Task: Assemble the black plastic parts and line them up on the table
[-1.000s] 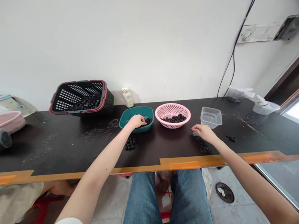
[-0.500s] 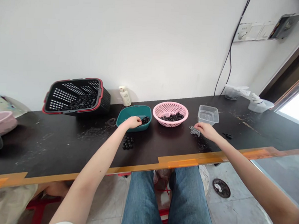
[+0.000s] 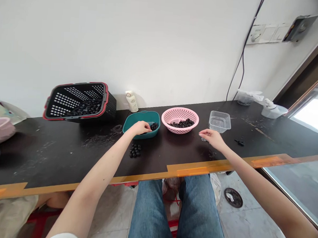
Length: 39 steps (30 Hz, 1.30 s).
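My left hand [image 3: 141, 128] reaches over the near rim of a teal basin [image 3: 132, 121], fingers closed and pointing at the small black parts [image 3: 153, 126] on its right side. Whatever lies between those fingertips is hidden. On the table just below the basin sits a cluster of round black pieces [image 3: 135, 150]. My right hand [image 3: 211, 137] hovers over a little heap of thin grey pins [image 3: 203, 139], mostly covering it. Its thumb and fingertips are pinched together; anything held there is too small to name. A clear plastic tub [image 3: 220, 122] stands just behind this hand.
A pink colander [image 3: 180, 112] holding black parts stands between my hands. At the left, a black basket [image 3: 110, 105] with red trim leans tilted, more black parts inside. A white bottle [image 3: 132, 101] stands by the wall. Small black bits [image 3: 239, 142] lie at the right.
My right hand has shifted slightly left, off the side of the pin heap and over it. The left hand stays in the teal basin, its fingers moved a little. The view has shifted slightly.
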Available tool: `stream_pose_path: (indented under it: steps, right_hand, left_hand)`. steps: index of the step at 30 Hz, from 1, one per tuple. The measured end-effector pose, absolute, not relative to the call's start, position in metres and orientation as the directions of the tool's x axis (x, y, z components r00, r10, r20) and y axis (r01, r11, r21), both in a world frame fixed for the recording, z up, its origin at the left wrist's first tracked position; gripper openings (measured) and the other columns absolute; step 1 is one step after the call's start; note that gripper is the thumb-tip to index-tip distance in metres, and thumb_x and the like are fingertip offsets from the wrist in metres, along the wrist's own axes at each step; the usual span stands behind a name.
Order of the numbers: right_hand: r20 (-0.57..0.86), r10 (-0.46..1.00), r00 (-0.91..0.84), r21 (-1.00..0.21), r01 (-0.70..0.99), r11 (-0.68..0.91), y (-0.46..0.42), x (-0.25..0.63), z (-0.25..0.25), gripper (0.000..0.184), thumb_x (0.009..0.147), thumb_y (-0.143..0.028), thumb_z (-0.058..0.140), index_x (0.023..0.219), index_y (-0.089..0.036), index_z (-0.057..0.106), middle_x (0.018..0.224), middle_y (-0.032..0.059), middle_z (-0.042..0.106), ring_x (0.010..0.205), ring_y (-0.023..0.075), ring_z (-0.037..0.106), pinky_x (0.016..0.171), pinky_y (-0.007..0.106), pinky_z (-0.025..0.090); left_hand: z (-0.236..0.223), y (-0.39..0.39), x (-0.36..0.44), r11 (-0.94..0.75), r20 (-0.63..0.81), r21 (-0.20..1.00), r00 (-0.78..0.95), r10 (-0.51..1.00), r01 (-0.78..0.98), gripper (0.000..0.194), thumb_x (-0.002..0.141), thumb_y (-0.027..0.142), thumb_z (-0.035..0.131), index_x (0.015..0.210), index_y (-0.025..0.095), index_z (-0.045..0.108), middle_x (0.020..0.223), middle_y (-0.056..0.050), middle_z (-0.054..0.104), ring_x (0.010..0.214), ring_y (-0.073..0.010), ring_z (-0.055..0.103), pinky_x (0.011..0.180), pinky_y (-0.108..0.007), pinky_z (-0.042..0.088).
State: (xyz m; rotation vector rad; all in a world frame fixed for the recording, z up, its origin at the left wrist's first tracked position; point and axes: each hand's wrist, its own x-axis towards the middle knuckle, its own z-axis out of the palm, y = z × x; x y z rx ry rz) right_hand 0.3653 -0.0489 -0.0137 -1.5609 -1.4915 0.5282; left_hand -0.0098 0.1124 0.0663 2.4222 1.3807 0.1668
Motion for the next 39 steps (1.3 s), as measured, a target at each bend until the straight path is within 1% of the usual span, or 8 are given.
stream_pose_path:
  steps: [5, 12, 14, 16, 20, 24, 32, 39]
  right_hand:
    - [0.117, 0.992, 0.038, -0.952, 0.290, 0.101, -0.041, 0.302, -0.007, 0.029, 0.066, -0.039, 0.072, 0.082, -0.016, 0.069, 0.070, 0.0039, 0.068, 0.059, 0.0136, 0.060, 0.054, 0.025, 0.048]
    - [0.259, 0.966, -0.017, -0.964, -0.068, 0.258, -0.001, 0.235, 0.011, 0.022, 0.067, -0.030, 0.073, 0.081, -0.018, 0.061, 0.071, 0.0006, 0.065, 0.069, 0.0142, 0.064, 0.060, 0.026, 0.053]
    - [0.321, 0.947, 0.010, -0.939, -0.129, 0.320, 0.010, 0.222, 0.015, 0.022, 0.067, -0.031, 0.073, 0.079, -0.019, 0.059, 0.073, 0.0003, 0.064, 0.071, 0.0153, 0.065, 0.061, 0.027, 0.054]
    - [0.394, 0.916, 0.079, -0.901, -0.162, 0.402, 0.016, 0.213, 0.017, 0.021, 0.069, -0.031, 0.072, 0.078, -0.019, 0.057, 0.078, 0.0010, 0.064, 0.074, 0.0160, 0.066, 0.065, 0.030, 0.055]
    - [0.527, 0.806, 0.269, -0.819, -0.090, 0.566, 0.012, 0.206, 0.012, 0.019, 0.074, -0.030, 0.070, 0.077, -0.021, 0.054, 0.087, 0.0032, 0.065, 0.083, 0.0168, 0.065, 0.076, 0.034, 0.054]
    - [0.559, 0.793, 0.243, -0.816, -0.012, 0.578, 0.001, 0.206, 0.005, 0.021, 0.076, -0.030, 0.068, 0.080, -0.023, 0.049, 0.087, 0.0038, 0.067, 0.083, 0.0181, 0.066, 0.076, 0.035, 0.053]
    - [0.594, 0.804, -0.014, -0.777, 0.247, 0.578, -0.007, 0.199, 0.006, 0.019, 0.080, -0.024, 0.063, 0.070, -0.021, 0.047, 0.081, 0.0029, 0.068, 0.073, 0.0159, 0.064, 0.073, 0.033, 0.051]
    - [0.575, 0.817, -0.031, -0.762, 0.341, 0.550, -0.009, 0.202, 0.010, 0.017, 0.081, -0.025, 0.060, 0.070, -0.023, 0.047, 0.083, 0.0033, 0.068, 0.077, 0.0182, 0.064, 0.079, 0.036, 0.048]
  left_hand:
    - [0.060, 0.118, -0.005, -0.441, -0.077, 0.458, 0.529, 0.845, 0.772, 0.023, 0.064, 0.039, 0.067, 0.073, 0.019, 0.073, 0.072, -0.002, 0.069, 0.066, -0.0164, 0.058, 0.063, -0.025, 0.040]
    - [0.068, 0.107, -0.005, -0.405, 0.075, 0.495, 0.426, 0.902, 0.769, 0.018, 0.073, 0.033, 0.063, 0.080, 0.017, 0.069, 0.075, -0.004, 0.068, 0.069, -0.0172, 0.058, 0.068, -0.027, 0.042]
    - [0.074, 0.089, 0.000, -0.426, 0.261, 0.617, 0.339, 0.904, 0.661, 0.021, 0.078, 0.032, 0.060, 0.092, 0.018, 0.067, 0.084, -0.005, 0.068, 0.075, -0.0167, 0.059, 0.074, -0.028, 0.043]
    - [0.074, 0.063, 0.010, -0.479, 0.386, 0.809, 0.306, 0.870, 0.341, 0.027, 0.080, 0.035, 0.061, 0.100, 0.018, 0.065, 0.092, -0.005, 0.067, 0.082, -0.0154, 0.060, 0.080, -0.027, 0.045]
    - [0.042, 0.014, 0.039, -0.062, 0.189, 0.960, 0.470, 0.862, -0.272, 0.031, 0.075, 0.042, 0.069, 0.093, 0.016, 0.065, 0.086, -0.003, 0.062, 0.075, -0.0105, 0.059, 0.083, -0.028, 0.048]
    - [-0.004, 0.004, 0.054, 0.319, -0.036, 0.853, 0.563, 0.826, -0.414, 0.041, 0.071, 0.052, 0.069, 0.080, 0.013, 0.061, 0.066, 0.002, 0.053, 0.056, -0.0047, 0.049, 0.070, -0.024, 0.051]
    - [-0.024, 0.017, 0.056, 0.382, -0.102, 0.821, 0.549, 0.829, -0.425, 0.043, 0.075, 0.057, 0.063, 0.078, 0.014, 0.057, 0.059, 0.004, 0.048, 0.051, -0.0046, 0.044, 0.059, -0.019, 0.048]
    - [-0.023, 0.019, 0.057, 0.401, -0.150, 0.809, 0.509, 0.848, -0.430, 0.045, 0.070, 0.059, 0.065, 0.076, 0.014, 0.058, 0.060, 0.005, 0.047, 0.053, -0.0051, 0.045, 0.060, -0.019, 0.047]
